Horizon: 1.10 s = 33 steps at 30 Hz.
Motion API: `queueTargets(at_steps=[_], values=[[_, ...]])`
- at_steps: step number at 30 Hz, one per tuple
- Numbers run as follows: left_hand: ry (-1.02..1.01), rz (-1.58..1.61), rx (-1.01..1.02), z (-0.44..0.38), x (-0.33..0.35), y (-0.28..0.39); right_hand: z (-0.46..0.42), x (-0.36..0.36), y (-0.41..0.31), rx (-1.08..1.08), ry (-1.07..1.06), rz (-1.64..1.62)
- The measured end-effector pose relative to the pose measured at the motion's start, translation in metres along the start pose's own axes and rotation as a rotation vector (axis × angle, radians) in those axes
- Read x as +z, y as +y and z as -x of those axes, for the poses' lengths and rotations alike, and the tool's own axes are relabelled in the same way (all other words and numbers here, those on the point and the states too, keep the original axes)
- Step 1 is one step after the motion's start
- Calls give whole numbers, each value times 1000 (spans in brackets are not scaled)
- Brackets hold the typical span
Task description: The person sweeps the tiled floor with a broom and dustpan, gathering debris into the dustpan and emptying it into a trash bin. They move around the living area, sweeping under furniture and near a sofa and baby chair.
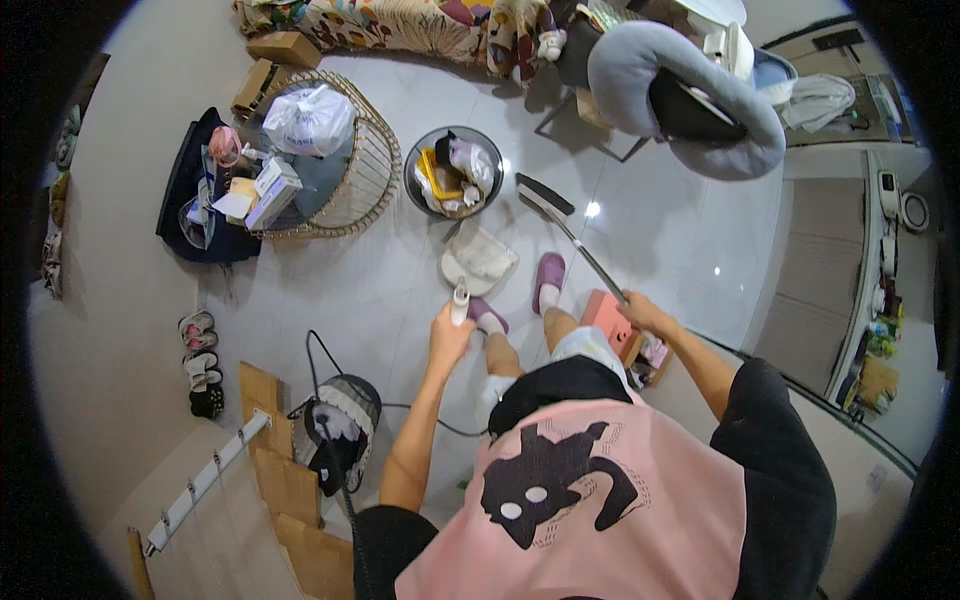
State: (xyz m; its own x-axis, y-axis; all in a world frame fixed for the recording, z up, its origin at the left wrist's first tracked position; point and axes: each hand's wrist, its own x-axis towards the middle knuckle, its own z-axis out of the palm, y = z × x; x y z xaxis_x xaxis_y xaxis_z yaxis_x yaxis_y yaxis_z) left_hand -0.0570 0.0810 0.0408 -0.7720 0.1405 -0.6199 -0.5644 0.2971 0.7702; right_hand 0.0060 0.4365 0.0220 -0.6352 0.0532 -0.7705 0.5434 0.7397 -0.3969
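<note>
My left hand [450,339] grips the upright white handle [460,300] of a long-handled dustpan. Its pale pan [474,259] is at the floor ahead of my feet, and it looks dusty. In my right hand [646,312] is the metal pole of a broom [592,262]. The broom's dark-bristled head [546,196] is out in front, to the right of the pan. A round dark trash bin [409,187] stands just beyond the pan. It holds a yellow plastic tray [441,174], white plastic bags and crumpled tissue.
At left stands a round wire-framed table [367,202] bearing a plastic bag and boxes. A lined basket [360,427] is near my left elbow, and shoes [199,330] line the wall. A grey cushioned chair [622,75] is ahead right. A pink box [606,321] sits beside my right leg.
</note>
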Motion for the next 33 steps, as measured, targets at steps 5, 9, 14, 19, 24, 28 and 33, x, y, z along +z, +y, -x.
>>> queueTargets(at_steps=[5,9,14,19,24,28,33], values=[[-52,21,8,-15,19,-7,32,-33,-33,222,-99,-199],[-52,18,8,-23,42,-8,88,-53,-62,170,28,-284],[92,-226,170,-39,74,-20,91,-57,-70,135,107,-201],[120,-235,203,-35,85,1,31,-63,-54,152,230,-179],[151,-221,276,-48,86,-20,-53,-81,-36,201,395,-201],[185,-234,246,-36,81,1,-118,-95,-36,183,483,-154],[186,-235,197,-45,84,-11,-192,-97,4,131,608,-119]])
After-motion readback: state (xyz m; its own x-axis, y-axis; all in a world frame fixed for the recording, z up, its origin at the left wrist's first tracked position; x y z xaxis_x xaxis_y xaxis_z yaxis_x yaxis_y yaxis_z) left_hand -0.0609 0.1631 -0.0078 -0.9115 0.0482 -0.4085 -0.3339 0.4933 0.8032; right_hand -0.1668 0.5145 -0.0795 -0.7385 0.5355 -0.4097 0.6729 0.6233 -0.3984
